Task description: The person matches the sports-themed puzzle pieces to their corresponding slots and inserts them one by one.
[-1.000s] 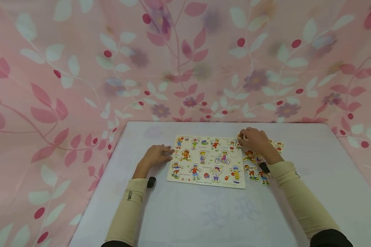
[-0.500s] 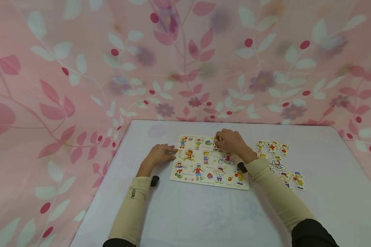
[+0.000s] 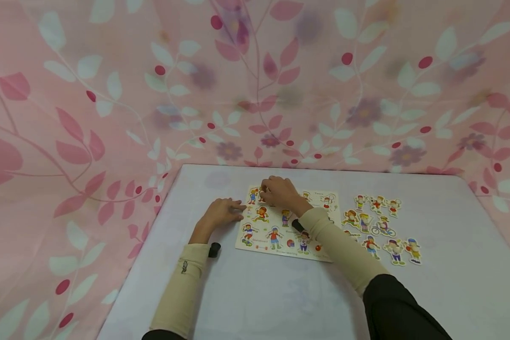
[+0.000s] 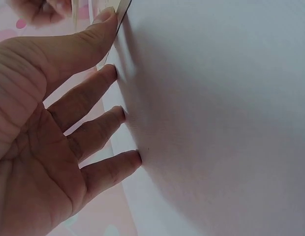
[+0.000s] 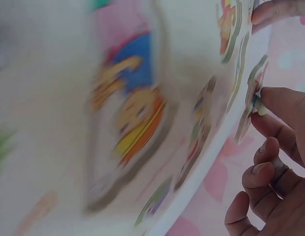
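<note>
A pale puzzle board with recessed pictures of sporty children lies on the table. My right hand is over its upper left part, pinching a thin figure-shaped puzzle piece between thumb and finger; the other fingers curl loosely. In the right wrist view the piece stands on edge, apart from the board's surface. My left hand rests at the board's left edge, fingers spread and fairly straight. In the left wrist view, the thumb of the left hand touches the board's edge and the fingertips meet the white cloth.
Several loose puzzle pieces lie right of the board, some partly behind the right sleeve. White cloth covers the table. A pink floral curtain hangs behind the far edge.
My right hand has moved left from the loose pieces, across the board to its upper left, carrying a puzzle piece. The left hand stays at the board's edge. The head view has shifted slightly.
</note>
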The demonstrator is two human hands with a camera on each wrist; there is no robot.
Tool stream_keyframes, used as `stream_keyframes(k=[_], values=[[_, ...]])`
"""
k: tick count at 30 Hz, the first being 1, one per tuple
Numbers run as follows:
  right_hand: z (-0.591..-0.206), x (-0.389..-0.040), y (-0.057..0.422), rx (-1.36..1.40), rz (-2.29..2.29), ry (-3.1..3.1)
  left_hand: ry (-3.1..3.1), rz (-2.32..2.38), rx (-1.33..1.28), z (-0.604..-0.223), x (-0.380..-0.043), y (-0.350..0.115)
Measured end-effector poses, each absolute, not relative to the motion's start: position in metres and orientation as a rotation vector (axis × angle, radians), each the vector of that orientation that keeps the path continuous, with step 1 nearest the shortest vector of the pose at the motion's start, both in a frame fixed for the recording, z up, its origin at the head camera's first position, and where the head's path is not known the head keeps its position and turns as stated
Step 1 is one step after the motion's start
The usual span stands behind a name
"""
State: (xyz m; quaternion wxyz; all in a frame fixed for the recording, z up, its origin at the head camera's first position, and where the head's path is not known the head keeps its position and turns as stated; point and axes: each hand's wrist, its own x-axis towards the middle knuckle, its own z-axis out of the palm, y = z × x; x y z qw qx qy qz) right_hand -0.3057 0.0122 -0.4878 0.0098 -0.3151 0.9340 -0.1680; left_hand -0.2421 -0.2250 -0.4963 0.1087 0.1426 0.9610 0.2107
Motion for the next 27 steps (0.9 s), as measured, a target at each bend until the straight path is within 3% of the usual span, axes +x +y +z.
stream_keyframes(k=[12,27], values=[[-0.501,-0.316,-0.027,-0.874,-0.419,2.868,2.827,0.632,0.424,-0.494,-0.243,-0.224],[-0.488,-0.304,-0.005,-0.899,-0.435,2.979,2.824,0.540,0.424,-0.493,-0.243,-0.223]])
